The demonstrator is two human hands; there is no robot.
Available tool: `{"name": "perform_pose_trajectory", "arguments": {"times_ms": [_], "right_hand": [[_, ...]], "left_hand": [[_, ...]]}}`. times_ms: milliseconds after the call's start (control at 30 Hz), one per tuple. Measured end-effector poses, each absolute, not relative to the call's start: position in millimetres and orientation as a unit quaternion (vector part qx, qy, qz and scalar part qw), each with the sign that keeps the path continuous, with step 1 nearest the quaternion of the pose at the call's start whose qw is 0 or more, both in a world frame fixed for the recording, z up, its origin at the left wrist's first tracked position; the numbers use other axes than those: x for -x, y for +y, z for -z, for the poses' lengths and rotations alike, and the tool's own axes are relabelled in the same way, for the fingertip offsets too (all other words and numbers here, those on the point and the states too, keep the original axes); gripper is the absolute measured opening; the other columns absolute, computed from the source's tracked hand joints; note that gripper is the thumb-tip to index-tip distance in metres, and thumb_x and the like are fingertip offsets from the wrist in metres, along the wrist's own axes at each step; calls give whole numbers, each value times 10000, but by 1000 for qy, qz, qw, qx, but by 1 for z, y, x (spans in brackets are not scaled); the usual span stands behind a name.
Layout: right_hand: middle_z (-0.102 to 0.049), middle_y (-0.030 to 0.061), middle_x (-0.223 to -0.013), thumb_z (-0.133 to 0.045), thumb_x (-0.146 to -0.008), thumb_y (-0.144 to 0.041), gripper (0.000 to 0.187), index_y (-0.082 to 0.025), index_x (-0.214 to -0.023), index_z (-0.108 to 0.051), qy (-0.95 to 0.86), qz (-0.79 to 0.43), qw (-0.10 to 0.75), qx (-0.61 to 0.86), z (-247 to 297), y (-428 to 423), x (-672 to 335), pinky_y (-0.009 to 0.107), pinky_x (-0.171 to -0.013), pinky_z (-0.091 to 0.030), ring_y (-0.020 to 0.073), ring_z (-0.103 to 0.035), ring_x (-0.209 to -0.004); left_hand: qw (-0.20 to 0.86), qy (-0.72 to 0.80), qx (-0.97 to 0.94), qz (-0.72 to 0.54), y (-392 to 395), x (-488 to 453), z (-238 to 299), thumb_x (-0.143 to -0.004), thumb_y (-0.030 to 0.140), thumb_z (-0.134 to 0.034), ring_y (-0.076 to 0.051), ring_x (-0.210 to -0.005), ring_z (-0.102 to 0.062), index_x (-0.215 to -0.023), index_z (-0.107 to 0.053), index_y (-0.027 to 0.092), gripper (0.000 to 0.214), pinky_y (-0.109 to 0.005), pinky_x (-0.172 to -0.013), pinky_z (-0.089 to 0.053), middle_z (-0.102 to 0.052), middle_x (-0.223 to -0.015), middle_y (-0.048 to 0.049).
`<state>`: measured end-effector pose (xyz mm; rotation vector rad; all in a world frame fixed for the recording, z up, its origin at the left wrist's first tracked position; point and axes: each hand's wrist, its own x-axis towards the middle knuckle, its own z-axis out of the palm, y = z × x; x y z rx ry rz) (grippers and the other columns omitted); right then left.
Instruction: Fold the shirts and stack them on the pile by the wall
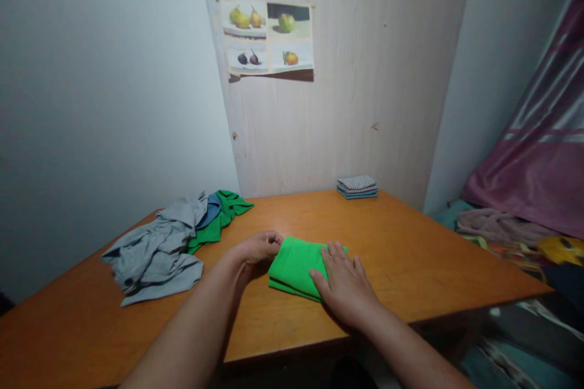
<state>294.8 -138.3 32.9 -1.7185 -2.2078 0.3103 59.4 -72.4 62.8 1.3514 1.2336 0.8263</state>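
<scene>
A bright green cloth [298,264], folded into a thick rectangle, lies near the front edge of the wooden table. My left hand [260,248] is at its far left corner, the fingers curled in and closed on the edge; the fingertips are partly hidden. Across the cloth's right side rests my right hand [344,282], palm down, with fingers spread and the thumb pointing left over the fabric.
A rumpled grey garment [157,249] lies to the left on the table [401,255], with a blue cloth [210,211] and a crumpled green cloth [228,209] behind it. Folded striped and blue cloths [357,186] are stacked at the back right. Fruit pictures [268,36] hang on the wall.
</scene>
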Motion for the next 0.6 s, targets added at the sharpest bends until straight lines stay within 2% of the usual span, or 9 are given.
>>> {"name": "perform_pose_trajectory", "arguments": {"times_ms": [133,367,533,600], "right_hand": [[-235,144,-1676,-315,-1010,-587,754,-104,-1586,-366,-773,-112,168,602,-33,-139,-295,610,-1237,-119,326,-146,-1570],[-231,143,-1678,-320,-1008,-588,755,-105,-1586,-365,-775,-114,168,598,-32,-138,-297,602,-1240,-125,323,-145,-1570],[-235,146,-1674,-319,-1006,-588,759,-95,-1580,-375,-776,-107,169,598,-32,-138,-296,618,-1234,-125,328,-151,-1569],[-228,138,-1675,-306,-1007,-593,762,-98,-1581,-373,-775,-104,164,602,-31,-139,-296,619,-1234,-113,322,-149,-1570]], "left_hand": [[528,545,-539,-365,-65,-67,-49,-550,374,-812,-98,-463,-474,-680,-537,194,353,-225,-461,-332,-531,-533,53],[508,586,-524,-352,-56,-72,-45,-642,363,-747,-132,-460,-512,-637,-531,196,273,-255,-451,-350,-553,-537,16],[450,624,-540,-342,-46,-71,-42,-668,310,-759,-84,-388,-356,-553,-476,202,324,-244,-426,-196,-412,-440,67],[428,636,-544,-341,-42,-70,-39,-693,309,-742,-85,-390,-339,-542,-468,205,330,-248,-437,-184,-397,-433,69]]}}
